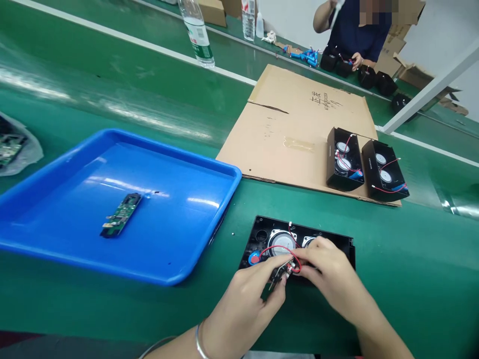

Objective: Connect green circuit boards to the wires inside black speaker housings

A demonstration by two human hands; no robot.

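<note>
A black speaker housing (269,224) lies open on the green bench, with round grey speaker drivers (281,243), a blue battery cell (254,258) and red wires inside. Over its near edge, my left hand (254,294) pinches a small circuit board (277,275), tilted on edge. My right hand (329,269) has its thumb and fingers closed at the red wire (298,259) and its white plug, right against the board. Whether the plug sits in the board's socket is hidden by the fingers.
A blue tray (168,276) at left holds another circuit board (121,215). Two black housings (387,172) stand on a cardboard sheet (269,149). A water bottle (198,37) stands farther back. Across the bench, a person (355,35) works beside several black housings.
</note>
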